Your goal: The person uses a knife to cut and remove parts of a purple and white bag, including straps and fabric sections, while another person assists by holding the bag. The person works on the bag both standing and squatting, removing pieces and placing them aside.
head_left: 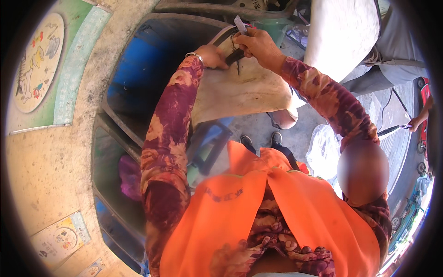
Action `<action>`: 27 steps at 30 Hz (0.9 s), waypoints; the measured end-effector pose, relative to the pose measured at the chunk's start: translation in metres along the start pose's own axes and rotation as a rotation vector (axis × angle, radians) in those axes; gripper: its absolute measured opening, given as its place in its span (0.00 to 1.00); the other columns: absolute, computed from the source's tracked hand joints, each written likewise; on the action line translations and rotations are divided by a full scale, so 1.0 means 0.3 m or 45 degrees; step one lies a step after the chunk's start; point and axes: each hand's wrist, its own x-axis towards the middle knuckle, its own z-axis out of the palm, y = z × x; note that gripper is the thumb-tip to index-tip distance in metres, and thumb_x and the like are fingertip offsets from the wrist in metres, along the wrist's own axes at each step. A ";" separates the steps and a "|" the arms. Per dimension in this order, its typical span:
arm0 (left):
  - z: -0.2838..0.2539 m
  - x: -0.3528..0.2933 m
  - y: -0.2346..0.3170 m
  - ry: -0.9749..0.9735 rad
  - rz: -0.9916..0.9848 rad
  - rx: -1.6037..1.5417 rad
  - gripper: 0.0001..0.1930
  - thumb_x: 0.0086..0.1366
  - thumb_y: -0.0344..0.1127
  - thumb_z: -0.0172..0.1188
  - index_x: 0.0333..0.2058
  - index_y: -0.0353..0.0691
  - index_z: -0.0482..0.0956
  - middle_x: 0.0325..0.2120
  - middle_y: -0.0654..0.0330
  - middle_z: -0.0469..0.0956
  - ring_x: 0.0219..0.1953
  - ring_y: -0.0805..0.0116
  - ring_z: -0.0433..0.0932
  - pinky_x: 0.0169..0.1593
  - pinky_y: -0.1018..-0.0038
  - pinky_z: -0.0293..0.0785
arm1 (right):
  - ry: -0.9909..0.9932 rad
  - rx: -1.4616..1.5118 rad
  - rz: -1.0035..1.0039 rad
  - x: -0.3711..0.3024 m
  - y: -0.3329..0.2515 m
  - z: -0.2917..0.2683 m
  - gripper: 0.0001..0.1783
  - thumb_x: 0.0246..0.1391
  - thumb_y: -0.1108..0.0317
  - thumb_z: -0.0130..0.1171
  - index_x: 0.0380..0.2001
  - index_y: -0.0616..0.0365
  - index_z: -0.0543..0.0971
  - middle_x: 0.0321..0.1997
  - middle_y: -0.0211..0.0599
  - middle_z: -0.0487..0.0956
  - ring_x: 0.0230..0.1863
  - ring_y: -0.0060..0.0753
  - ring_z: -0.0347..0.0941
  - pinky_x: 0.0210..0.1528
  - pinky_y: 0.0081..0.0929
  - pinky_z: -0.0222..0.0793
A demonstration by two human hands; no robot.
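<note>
1. Two bare hands of mine meet at the upper edge of a limp, stained, cream-coloured sheet (240, 92), as seen from my head. It spreads out above the grey concrete floor (249, 124); what bears its weight I can't make out.
2. My right hand (259, 46) is pinched round a flat, silver-grey strip (239, 24), whose end juts out past my fingers. Whether it has an edge I can't tell; if sharp, a slip could cut my other fingers, because they sit so near.
3. My left hand (212, 56) has its fingers curled in beside a short, black, band-like piece (235, 56); whether they grip that or the sheet I can't tell. A weak hold could let the material skew under a pull.
4. Several thin black threads (238, 68) dangle around that piece. They could tangle, or snag on the silver-coloured bangle (194, 56) at my left wrist.
5. Below, the sheet's unheld expanse could drag on my hold through its own weight.
</note>
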 end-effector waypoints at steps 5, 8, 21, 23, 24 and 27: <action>0.058 -0.065 -0.012 0.575 0.216 0.166 0.10 0.54 0.35 0.67 0.33 0.38 0.83 0.29 0.51 0.83 0.33 0.52 0.82 0.39 0.64 0.77 | -0.046 -0.900 -0.391 0.057 0.018 -0.034 0.16 0.51 0.60 0.63 0.37 0.61 0.81 0.31 0.42 0.80 0.32 0.37 0.76 0.36 0.32 0.71; 0.073 -0.130 0.014 1.162 0.231 0.130 0.08 0.55 0.35 0.66 0.30 0.36 0.81 0.27 0.49 0.81 0.31 0.50 0.81 0.36 0.63 0.76 | -0.064 -1.239 -0.442 0.081 0.019 0.001 0.19 0.46 0.57 0.66 0.38 0.59 0.81 0.36 0.52 0.82 0.41 0.54 0.78 0.44 0.41 0.72; -0.019 -0.247 -0.020 1.659 -0.144 0.277 0.08 0.54 0.38 0.60 0.23 0.40 0.76 0.21 0.50 0.79 0.26 0.45 0.79 0.31 0.54 0.74 | 0.008 -1.298 -0.341 0.050 -0.017 0.064 0.13 0.51 0.61 0.62 0.38 0.56 0.83 0.41 0.51 0.82 0.43 0.56 0.79 0.47 0.44 0.75; -0.050 -0.281 -0.079 1.703 -0.270 0.348 0.07 0.54 0.37 0.60 0.24 0.40 0.75 0.21 0.50 0.80 0.26 0.46 0.80 0.31 0.54 0.75 | 0.026 -1.199 -0.313 0.050 0.012 0.046 0.14 0.50 0.60 0.63 0.37 0.57 0.83 0.38 0.51 0.82 0.41 0.57 0.78 0.46 0.45 0.73; -0.051 -0.299 -0.098 1.642 -0.291 0.351 0.07 0.54 0.37 0.60 0.24 0.40 0.76 0.21 0.51 0.80 0.26 0.46 0.80 0.32 0.54 0.75 | 0.023 -1.135 -0.270 0.047 0.028 0.040 0.15 0.50 0.60 0.63 0.37 0.57 0.83 0.37 0.51 0.82 0.41 0.57 0.78 0.46 0.45 0.73; -0.060 -0.340 -0.115 1.609 -0.192 0.343 0.09 0.56 0.38 0.64 0.26 0.41 0.76 0.21 0.53 0.80 0.26 0.48 0.80 0.32 0.56 0.75 | 0.013 -1.174 -0.435 0.062 0.036 0.048 0.16 0.49 0.61 0.64 0.39 0.59 0.83 0.37 0.52 0.82 0.41 0.56 0.78 0.46 0.42 0.74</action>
